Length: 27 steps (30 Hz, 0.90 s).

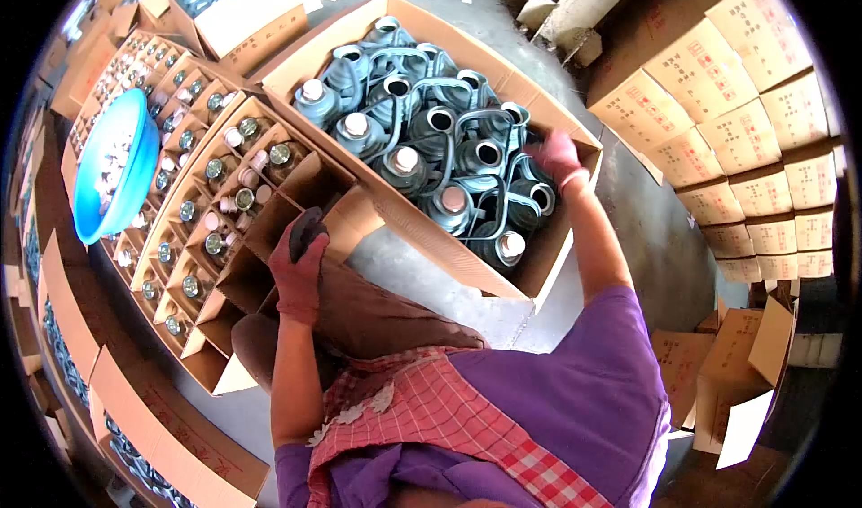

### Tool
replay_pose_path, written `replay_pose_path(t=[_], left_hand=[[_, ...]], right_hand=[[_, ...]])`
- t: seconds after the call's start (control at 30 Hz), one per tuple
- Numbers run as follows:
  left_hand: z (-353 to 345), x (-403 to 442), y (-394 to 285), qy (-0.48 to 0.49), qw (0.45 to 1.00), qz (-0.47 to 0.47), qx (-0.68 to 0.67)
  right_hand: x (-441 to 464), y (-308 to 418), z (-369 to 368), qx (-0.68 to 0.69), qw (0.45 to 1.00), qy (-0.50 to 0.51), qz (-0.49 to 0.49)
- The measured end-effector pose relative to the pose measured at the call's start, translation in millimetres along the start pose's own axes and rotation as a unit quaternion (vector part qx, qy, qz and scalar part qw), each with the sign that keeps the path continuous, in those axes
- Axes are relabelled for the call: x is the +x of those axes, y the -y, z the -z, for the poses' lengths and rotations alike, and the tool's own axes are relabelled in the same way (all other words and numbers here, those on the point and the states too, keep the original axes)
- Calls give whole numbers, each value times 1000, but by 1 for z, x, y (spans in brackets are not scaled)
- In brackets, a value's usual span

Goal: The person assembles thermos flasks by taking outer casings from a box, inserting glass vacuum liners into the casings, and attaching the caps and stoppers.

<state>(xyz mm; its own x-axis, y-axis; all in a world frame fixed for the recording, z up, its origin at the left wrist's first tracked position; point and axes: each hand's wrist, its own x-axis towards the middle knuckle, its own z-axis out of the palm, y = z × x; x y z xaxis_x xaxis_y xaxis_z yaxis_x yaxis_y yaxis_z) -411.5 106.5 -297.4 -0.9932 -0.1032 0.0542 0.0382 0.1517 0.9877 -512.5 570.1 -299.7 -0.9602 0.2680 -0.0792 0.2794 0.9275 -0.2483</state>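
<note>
A tall stack of closed cartons (732, 140) stands at the right, well apart from the work. Across the middle lies a big open box (449, 258), packed with blue-grey jugs (406, 176) that have looped handles. Just beside it, on the left, is a divided box (310, 180) holding clear bottles (215, 169) in cardboard compartments. The person between them wears a purple shirt (575, 364) and a red checked apron (422, 409). A blue basin (147, 162) sits tilted over the bottles farther left, with small pale caps (115, 169) inside. The jugs stand close together, 5 along the near side topped with pale lids (356, 124), others with round mouths uncovered. The right hand (558, 156), gloved and blurred, is at the far right end of the big box, beside the jugs; I cannot tell whether it grips any. The left hand (301, 261), in a reddish glove with dark fingertips, is at the divided box's near edge, fingers curled; I cannot tell whether it holds anything.
</note>
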Motion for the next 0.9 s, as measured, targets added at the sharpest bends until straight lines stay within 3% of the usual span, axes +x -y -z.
replay_pose_path(t=[0.03,0.1,0.2,0.23,0.3,0.43,0.53,0.57,0.63,0.7,0.77,0.83,0.87,0.9], left_hand=[[-3,-1,-2,8,999,-20,26],[-5,-3,1,25,998,-14,61],[-3,-9,2,31,995,-27,88],[-1,-12,1,34,995,-33,91],[3,-18,-1,13,996,-27,79],[8,-21,-5,1,1000,22,10],[-2,-24,0,22,996,37,-73],[-6,-32,-13,64,995,53,-56],[-20,-49,-51,140,986,82,-26],[-30,-53,-28,273,960,16,-58],[-32,-60,-46,345,938,25,26],[-33,-63,-42,319,947,39,-4],[-31,-62,-32,284,950,74,-104],[-26,-58,-24,214,948,81,-221]], right_hand=[[-12,-21,-17,-79,994,-38,71],[-32,-43,-43,-209,967,-92,108],[-37,-31,-19,-245,964,-28,98],[-33,-14,-1,-270,958,51,82],[-42,-10,8,-256,952,115,118],[-77,10,66,-195,965,-82,152],[-122,53,170,-210,929,-212,218],[-143,67,202,-182,903,-286,262],[-183,89,254,-117,890,-330,293],[-212,104,276,71,850,-397,338],[-227,112,288,224,821,-380,364],[-216,110,277,315,794,-320,410],[-208,115,266,378,776,-283,420],[-205,144,234,456,759,-344,311]])
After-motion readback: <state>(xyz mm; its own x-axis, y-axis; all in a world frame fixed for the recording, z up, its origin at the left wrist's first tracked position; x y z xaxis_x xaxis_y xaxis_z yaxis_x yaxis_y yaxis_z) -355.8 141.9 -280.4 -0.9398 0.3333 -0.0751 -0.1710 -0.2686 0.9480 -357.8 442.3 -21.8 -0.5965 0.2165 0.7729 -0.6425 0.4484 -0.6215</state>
